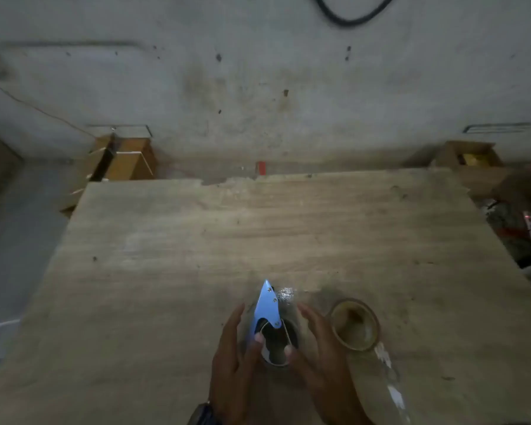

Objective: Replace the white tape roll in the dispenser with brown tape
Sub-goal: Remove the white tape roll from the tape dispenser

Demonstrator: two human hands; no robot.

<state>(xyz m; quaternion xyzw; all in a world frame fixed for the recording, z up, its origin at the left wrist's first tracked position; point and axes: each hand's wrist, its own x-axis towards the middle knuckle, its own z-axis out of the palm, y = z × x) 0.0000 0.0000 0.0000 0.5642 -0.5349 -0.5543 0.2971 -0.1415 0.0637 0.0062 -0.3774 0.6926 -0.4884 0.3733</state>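
A blue tape dispenser (266,305) lies on the wooden table (196,256), its pointed end aimed away from me. A tape roll (278,348) sits in it; its colour is hard to tell in the dim light. My left hand (232,363) cups the dispenser's left side with the thumb on the roll's rim. On the right side, my right hand (322,360) does the same, thumb on the roll. A second roll, brownish (354,325), lies flat just right of my right hand, with a loose strip of tape (390,391) trailing toward me.
Cardboard boxes (126,157) stand on the floor beyond the table's far left corner, another box (469,157) at the far right. Clutter (521,228) lies along the table's right edge. A concrete wall (258,72) rises behind.
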